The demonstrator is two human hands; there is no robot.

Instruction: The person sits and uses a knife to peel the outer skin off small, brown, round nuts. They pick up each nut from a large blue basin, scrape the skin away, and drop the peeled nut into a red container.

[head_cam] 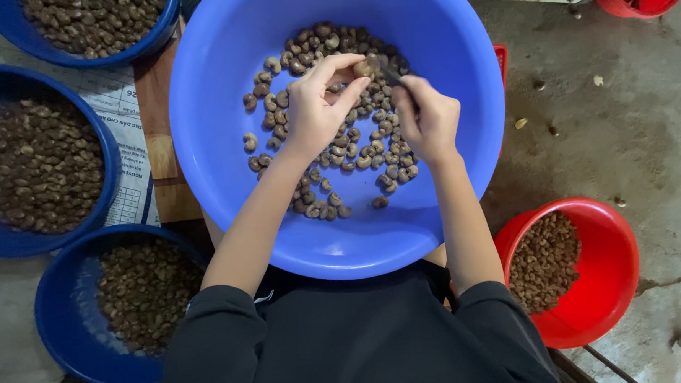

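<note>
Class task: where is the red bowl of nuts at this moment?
In the head view, the red bowl sits on the floor at lower right, beside the person's right elbow and just right of the big blue basin.

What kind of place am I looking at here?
Likely a small nut-shelling workspace on a bare concrete floor: dark blue basins and a red basin hold sorted nuts, and a big blue basin sits under both hands.
</note>
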